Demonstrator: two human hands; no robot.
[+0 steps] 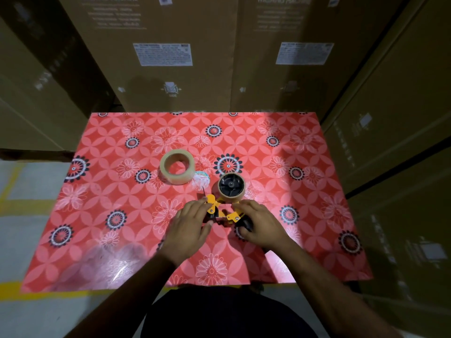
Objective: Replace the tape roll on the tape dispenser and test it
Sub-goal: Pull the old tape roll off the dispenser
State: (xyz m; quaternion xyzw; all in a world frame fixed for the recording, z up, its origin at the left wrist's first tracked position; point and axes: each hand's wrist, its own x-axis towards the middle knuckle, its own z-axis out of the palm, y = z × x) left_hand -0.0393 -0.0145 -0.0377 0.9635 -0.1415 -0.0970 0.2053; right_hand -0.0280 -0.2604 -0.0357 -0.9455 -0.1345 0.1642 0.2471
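- The tape dispenser (223, 211), yellow with a black hub, lies on the red flowered surface (122, 240), partly hidden by both hands.
- The left hand (189, 226) pinches its yellow front end with curled fingers.
- The right hand (256, 225) is closed over the black handle, which is mostly covered.
- A brown roll (231, 186) sits on the hub.
- A second tape roll (177, 170) lies flat further back, apart.
- Beside it, a small crumpled whitish thing (201, 181) is hard to identify.
- Cardboard boxes (170, 57) stand behind; their print is blurred.

Floral table (305, 191): tape roll (177, 170), dispenser (225, 203)
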